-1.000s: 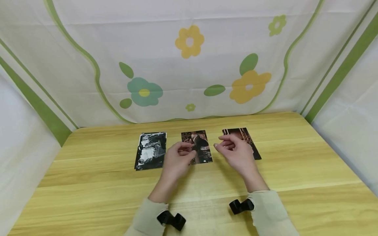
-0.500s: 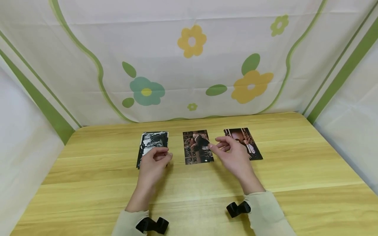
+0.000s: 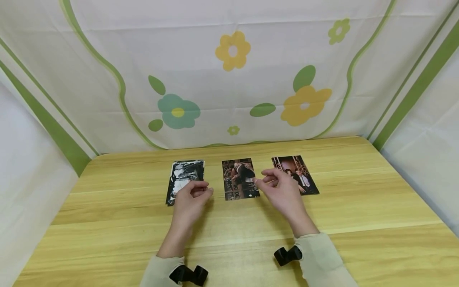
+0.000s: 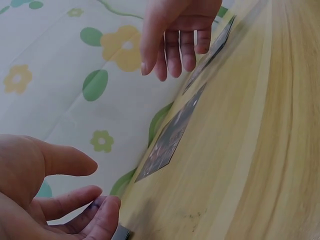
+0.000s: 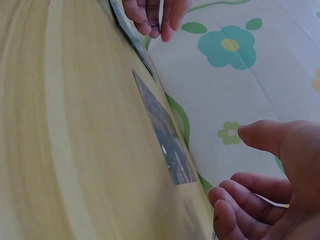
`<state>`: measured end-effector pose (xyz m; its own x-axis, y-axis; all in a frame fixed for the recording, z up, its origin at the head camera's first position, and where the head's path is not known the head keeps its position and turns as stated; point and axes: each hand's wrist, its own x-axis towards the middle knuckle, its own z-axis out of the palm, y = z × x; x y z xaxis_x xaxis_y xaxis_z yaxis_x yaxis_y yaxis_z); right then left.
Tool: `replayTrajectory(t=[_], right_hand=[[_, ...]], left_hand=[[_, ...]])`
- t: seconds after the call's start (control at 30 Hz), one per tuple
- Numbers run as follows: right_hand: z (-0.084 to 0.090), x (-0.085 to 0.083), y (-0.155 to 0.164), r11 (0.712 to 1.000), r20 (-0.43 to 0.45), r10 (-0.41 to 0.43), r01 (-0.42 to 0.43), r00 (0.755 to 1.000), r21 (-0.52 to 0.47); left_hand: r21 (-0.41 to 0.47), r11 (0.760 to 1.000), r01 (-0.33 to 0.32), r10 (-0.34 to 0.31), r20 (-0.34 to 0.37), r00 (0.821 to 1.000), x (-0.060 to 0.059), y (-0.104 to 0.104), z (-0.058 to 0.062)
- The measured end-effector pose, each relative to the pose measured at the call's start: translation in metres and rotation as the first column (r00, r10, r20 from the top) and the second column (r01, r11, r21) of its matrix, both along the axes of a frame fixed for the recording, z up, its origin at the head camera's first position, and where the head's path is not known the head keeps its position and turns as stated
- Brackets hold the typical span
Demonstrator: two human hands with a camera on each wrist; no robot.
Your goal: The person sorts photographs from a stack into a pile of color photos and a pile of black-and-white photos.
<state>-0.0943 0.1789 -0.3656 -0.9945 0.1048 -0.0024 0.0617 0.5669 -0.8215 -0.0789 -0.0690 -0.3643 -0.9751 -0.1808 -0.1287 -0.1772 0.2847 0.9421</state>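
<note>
Three groups of photo cards lie in a row on the table. On the left is a small stack topped by a black-and-white photo card [image 3: 184,171]. My left hand [image 3: 190,199] hovers over its lower right part, fingers loosely bent and thumb apart from them, holding nothing. A single dark-toned photo card [image 3: 236,187] lies in the middle. At the right, a reddish photo card [image 3: 305,179] shows seated figures. Between the middle and right cards is my right hand [image 3: 283,191], relaxed and holding nothing, partly covering the right card. Both wrist views show gaps between thumb and fingers.
The wooden table [image 3: 229,247] reaches back to a white cloth [image 3: 201,59] printed with flowers and leaves, which also closes off both sides. Each sleeve cuff carries a black wrist camera [image 3: 188,275].
My left hand has moved left from over the middle card to the left stack, uncovering the middle card. My right hand has shifted slightly down and left, showing more of the right card.
</note>
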Motion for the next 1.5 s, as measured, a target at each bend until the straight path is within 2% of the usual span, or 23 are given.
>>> replayTrajectory(t=[0.13, 0.37, 0.57, 0.67, 0.77, 0.97, 1.13, 1.37, 1.5], right_hand=[[-0.007, -0.002, -0.002, 1.000, 0.013, -0.001, 0.001, 1.000, -0.003], [-0.020, -0.005, -0.004, 0.999, 0.024, 0.004, -0.005, 1.000, 0.039], [-0.023, -0.006, -0.008, 0.996, 0.026, 0.016, -0.018, 1.000, 0.088], [-0.024, -0.006, -0.011, 0.991, 0.036, 0.025, -0.029, 0.999, 0.128], [-0.024, -0.006, -0.013, 0.985, 0.042, 0.033, -0.040, 0.999, 0.170], [-0.024, -0.004, -0.016, 0.975, 0.044, 0.031, -0.040, 0.999, 0.220], [-0.023, -0.003, -0.019, 0.970, 0.032, 0.040, -0.047, 0.999, 0.237], [-0.024, -0.003, -0.022, 0.978, 0.023, 0.031, -0.035, 0.999, 0.204], [-0.024, -0.003, -0.023, 0.986, 0.035, 0.016, -0.022, 0.999, 0.168]], left_hand=[[-0.021, 1.000, 0.000, -0.001, -0.024, 1.000, 0.000, 0.008, -0.003], [-0.081, 0.996, 0.039, -0.047, -0.100, 0.994, -0.003, 0.028, -0.015], [-0.164, 0.986, 0.007, -0.032, -0.150, 0.988, -0.009, 0.035, -0.027], [-0.214, 0.977, 0.018, -0.052, -0.153, 0.987, -0.011, 0.036, -0.029], [-0.242, 0.969, 0.056, -0.092, -0.139, 0.986, -0.012, 0.037, -0.029], [-0.260, 0.958, 0.119, -0.153, -0.114, 0.982, -0.012, 0.041, -0.027], [-0.246, 0.960, 0.135, -0.164, -0.105, 0.981, -0.012, 0.042, -0.026], [-0.109, 0.983, 0.149, -0.153, -0.025, 0.988, -0.012, 0.043, -0.021], [-0.075, 0.988, 0.137, -0.138, -0.002, 0.990, -0.012, 0.045, -0.019]])
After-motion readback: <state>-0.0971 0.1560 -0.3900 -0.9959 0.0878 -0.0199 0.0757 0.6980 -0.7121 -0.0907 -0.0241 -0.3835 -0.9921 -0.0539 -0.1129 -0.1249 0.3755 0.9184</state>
